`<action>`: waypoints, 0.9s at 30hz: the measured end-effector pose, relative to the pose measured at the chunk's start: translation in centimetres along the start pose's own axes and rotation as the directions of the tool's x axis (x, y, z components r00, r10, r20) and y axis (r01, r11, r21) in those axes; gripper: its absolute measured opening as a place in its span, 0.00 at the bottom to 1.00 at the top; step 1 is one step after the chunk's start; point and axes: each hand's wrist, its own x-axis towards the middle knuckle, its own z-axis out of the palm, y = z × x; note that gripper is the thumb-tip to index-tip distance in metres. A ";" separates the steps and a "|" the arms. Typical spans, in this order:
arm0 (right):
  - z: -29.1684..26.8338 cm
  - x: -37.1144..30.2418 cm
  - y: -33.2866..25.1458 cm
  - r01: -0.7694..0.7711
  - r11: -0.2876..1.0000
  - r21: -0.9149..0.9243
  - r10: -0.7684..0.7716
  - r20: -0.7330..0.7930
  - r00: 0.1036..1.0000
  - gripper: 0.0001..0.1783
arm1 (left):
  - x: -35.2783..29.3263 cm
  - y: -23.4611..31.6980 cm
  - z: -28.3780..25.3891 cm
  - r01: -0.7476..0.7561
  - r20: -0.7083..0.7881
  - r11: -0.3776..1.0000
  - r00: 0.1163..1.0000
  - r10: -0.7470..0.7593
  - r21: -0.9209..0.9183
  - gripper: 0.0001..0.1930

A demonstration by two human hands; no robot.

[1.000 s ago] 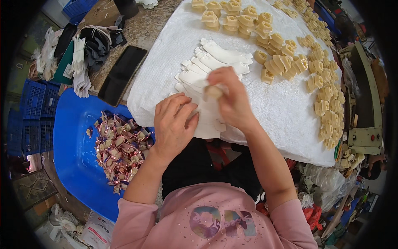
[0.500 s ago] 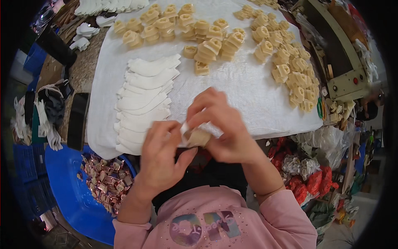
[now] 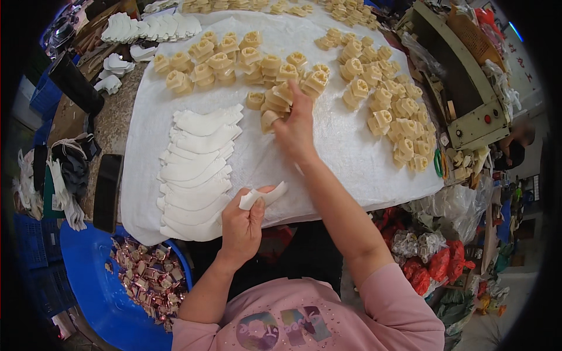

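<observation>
My left hand (image 3: 243, 231) is closed, pinching a curved white strip (image 3: 263, 195) between thumb and fingers above the near edge of the cloth. Stretched forward, my right hand (image 3: 297, 126) has its fingers around a small hollow beige piece (image 3: 270, 121), at the front of a stack of beige pieces (image 3: 280, 96). The index finger lies along the stack's right side; the hand partly hides the piece. Left of my hands, more white strips (image 3: 196, 175) overlap in a column on the white cloth (image 3: 263, 158).
Many beige pieces (image 3: 404, 126) stand in groups on the right and far parts. At lower left is a blue tub (image 3: 91, 281) with small shiny wrapped pieces. A phone (image 3: 108, 193) and a black cylinder (image 3: 76, 82) lie left. Red and clear bags (image 3: 439, 260) crowd the right.
My hands were together over a white piece and a tan piece. Now my right hand has moved forward to the beige stack; the left keeps a white strip. The tan piece is out of sight.
</observation>
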 end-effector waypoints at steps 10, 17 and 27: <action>-0.8 -0.7 -0.6 0.374 0.895 -0.242 -0.393 -0.035 0.919 0.32 | 0.0 0.0 0.4 -0.001 -0.094 1.000 0.996 0.003 0.028 0.18; -5.6 -4.3 -2.0 0.155 0.953 -0.259 -0.159 0.008 0.987 0.30 | 0.1 1.0 0.1 0.121 -0.073 0.961 0.987 -0.143 -0.250 0.20; -6.2 -6.7 -3.3 0.306 0.894 -0.326 -0.268 0.157 0.950 0.23 | 4.2 1.1 3.4 0.084 -0.083 0.711 0.977 -0.197 -0.698 0.25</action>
